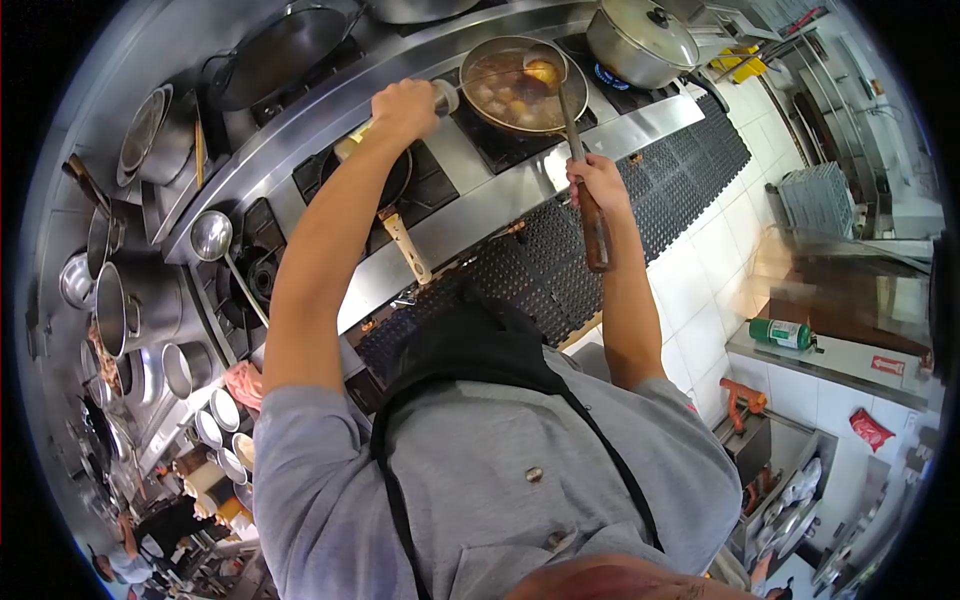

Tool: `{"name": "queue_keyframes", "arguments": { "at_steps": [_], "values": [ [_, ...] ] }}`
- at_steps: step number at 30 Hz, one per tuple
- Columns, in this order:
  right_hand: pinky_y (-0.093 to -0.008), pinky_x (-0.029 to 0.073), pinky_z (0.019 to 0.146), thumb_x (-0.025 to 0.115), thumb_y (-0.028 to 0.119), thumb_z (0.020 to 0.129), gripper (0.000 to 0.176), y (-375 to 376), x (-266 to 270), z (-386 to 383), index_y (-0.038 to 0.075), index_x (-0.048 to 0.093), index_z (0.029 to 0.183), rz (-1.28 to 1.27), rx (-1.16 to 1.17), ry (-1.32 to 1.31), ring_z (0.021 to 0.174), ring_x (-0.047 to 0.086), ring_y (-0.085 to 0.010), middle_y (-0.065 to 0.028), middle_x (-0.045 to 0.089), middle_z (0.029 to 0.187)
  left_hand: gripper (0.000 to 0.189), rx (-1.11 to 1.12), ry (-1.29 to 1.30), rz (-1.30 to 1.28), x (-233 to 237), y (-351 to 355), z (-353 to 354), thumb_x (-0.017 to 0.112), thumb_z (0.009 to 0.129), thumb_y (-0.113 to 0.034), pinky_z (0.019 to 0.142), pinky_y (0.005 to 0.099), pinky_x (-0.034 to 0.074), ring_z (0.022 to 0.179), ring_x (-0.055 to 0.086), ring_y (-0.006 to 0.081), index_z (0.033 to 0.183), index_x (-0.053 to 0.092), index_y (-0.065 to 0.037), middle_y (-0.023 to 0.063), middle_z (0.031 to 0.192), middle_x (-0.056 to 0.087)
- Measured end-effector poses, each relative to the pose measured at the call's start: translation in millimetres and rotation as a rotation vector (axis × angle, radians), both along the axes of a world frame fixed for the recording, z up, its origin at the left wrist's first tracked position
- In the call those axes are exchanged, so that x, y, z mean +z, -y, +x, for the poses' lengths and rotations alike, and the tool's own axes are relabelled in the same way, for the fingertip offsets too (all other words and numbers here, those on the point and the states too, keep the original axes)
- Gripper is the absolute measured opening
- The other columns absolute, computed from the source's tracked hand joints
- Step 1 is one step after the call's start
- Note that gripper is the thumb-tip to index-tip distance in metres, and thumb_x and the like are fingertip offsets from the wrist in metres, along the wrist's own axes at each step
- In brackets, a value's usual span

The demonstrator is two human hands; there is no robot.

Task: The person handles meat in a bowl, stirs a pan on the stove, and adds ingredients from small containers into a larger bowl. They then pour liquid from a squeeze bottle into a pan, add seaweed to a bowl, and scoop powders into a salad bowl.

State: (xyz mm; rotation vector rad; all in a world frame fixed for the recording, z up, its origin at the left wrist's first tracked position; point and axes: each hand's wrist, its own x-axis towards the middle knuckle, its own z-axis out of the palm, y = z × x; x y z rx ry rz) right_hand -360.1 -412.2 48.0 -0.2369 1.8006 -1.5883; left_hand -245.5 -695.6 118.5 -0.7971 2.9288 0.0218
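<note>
My right hand (598, 183) is wrapped round the wooden handle of a ladle (569, 118). Its bowl is over a wide pan (472, 62) of brown broth with chunks in it, and something orange-yellow shows in the bowl. Left of the pan, my left hand (404, 108) grips a bottle (446, 97), tilted so its end points at the pan. A thin line runs from that end toward the ladle's bowl. My fingers hide much of the bottle. Below my left forearm sits a skillet (397, 180) with a light patterned handle (405, 246).
A lidded pot (640, 45) stands over a blue flame right of the pan. A large black pan (285, 55) is at the back left. Another ladle (212, 236) lies at the left. Steel counter edging (500, 197) runs before the stove, above a black perforated mat (690, 185).
</note>
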Motion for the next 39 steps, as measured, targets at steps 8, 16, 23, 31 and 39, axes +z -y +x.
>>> {"name": "queue_keyframes", "arguments": {
  "at_steps": [8,16,23,31,39],
  "values": [
    [-0.0208,0.037,0.043,0.058,0.014,0.085,0.016,2,-25,-21,0.000,0.053,0.092,-0.250,0.084,0.438,0.052,0.046,-0.0085,0.0001,0.050,0.067,0.065,0.073,-0.881,1.010,-42,0,87,0.082,0.063,-0.016,0.090,0.0342,0.046,0.099,0.061,0.0223,0.117,0.051,0.001,0.0122,0.107,0.063],
    [-0.0268,0.035,0.044,0.058,0.020,0.079,0.019,-15,26,40,0.001,0.060,0.079,0.614,0.191,-1.017,0.051,0.045,-0.0104,-0.0035,0.052,0.058,0.061,0.378,-1.413,1.140,-30,-32,347,0.083,0.064,-0.005,0.090,0.0329,0.047,0.100,0.059,0.0167,0.115,0.050,-0.003,0.0073,0.106,0.059],
    [-0.0280,0.038,0.034,0.054,0.010,0.085,0.009,13,-21,32,0.003,0.049,0.088,0.278,0.065,-0.593,0.039,0.043,-0.0123,-0.0037,0.045,0.056,0.056,0.863,-1.484,0.432,18,3,602,0.081,0.063,-0.013,0.080,0.0297,0.050,0.087,0.063,0.0161,0.111,0.054,0.000,0.0086,0.097,0.065],
    [-0.0267,0.038,0.037,0.052,0.009,0.081,0.010,46,-22,96,0.003,0.049,0.074,0.234,-0.124,-0.522,0.041,0.044,-0.0124,-0.0028,0.046,0.054,0.063,0.927,-1.799,-0.140,13,138,830,0.082,0.060,-0.008,0.080,0.0310,0.051,0.090,0.061,0.0214,0.111,0.046,0.006,0.0155,0.102,0.060],
    [-0.0417,0.045,0.052,0.058,0.018,0.076,0.026,15,-21,78,-0.005,0.063,0.068,1.014,0.335,-1.500,0.055,0.059,-0.0286,-0.0210,0.062,0.065,0.068,1.337,-0.259,-0.229,-147,265,1030,0.073,0.064,-0.047,0.085,0.0426,0.049,0.097,0.062,0.0320,0.112,0.058,-0.001,0.0202,0.103,0.064]
  ]
}}
